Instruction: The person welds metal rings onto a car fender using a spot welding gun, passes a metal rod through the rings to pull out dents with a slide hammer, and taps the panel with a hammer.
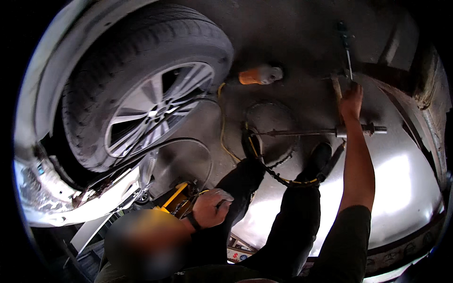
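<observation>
Above the floor (302, 80), the right hand (352, 102) is reaching beside a hammer (336, 88) and a screwdriver (347, 49) tip; I cannot tell whether its fingers are gripping. The left hand (212, 208) is curling its fingers loosely. Beyond, a wheel (160, 113) is standing.

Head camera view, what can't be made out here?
All in the head view:
Left hand: palm turned away; can't tell whether it holds anything.
Right hand: its back hides most of the grip.
Orange object: partly blurred, its kind unclear.
Car body: cut off by the dark left rim.
</observation>
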Tool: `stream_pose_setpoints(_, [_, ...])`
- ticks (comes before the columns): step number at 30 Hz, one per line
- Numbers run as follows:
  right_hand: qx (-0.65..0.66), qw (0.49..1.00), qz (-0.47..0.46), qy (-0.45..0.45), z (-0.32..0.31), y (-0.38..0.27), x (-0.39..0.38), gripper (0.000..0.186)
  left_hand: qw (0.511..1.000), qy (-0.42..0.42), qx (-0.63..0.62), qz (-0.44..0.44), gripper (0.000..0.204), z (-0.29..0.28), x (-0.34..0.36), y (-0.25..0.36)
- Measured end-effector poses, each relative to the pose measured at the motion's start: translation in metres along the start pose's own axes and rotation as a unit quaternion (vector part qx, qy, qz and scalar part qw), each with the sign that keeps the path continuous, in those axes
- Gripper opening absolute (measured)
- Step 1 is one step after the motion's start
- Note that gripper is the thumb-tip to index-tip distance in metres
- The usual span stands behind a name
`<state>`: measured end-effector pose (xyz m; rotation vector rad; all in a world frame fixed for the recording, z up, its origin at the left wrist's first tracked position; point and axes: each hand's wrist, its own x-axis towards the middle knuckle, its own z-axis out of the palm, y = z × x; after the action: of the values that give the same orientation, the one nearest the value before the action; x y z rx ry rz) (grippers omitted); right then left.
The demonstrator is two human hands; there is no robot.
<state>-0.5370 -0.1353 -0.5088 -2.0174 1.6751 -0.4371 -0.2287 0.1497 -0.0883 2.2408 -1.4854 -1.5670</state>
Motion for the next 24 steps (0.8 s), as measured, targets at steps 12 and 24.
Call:
stream_pose_setpoints(12, [0.697,0.645,0.136,-0.281,-0.209,-0.317,-0.115,0.027,0.955,0.289,0.055,0.034,0.035,-0.014,-0.023,0.028])
stream_pose_setpoints(24, [0.719,0.607,0.222,-0.257,-0.335,-0.435,-0.031,0.025,0.979,0.197,-0.043,0.021,0.012,-0.148,-0.088,0.116])
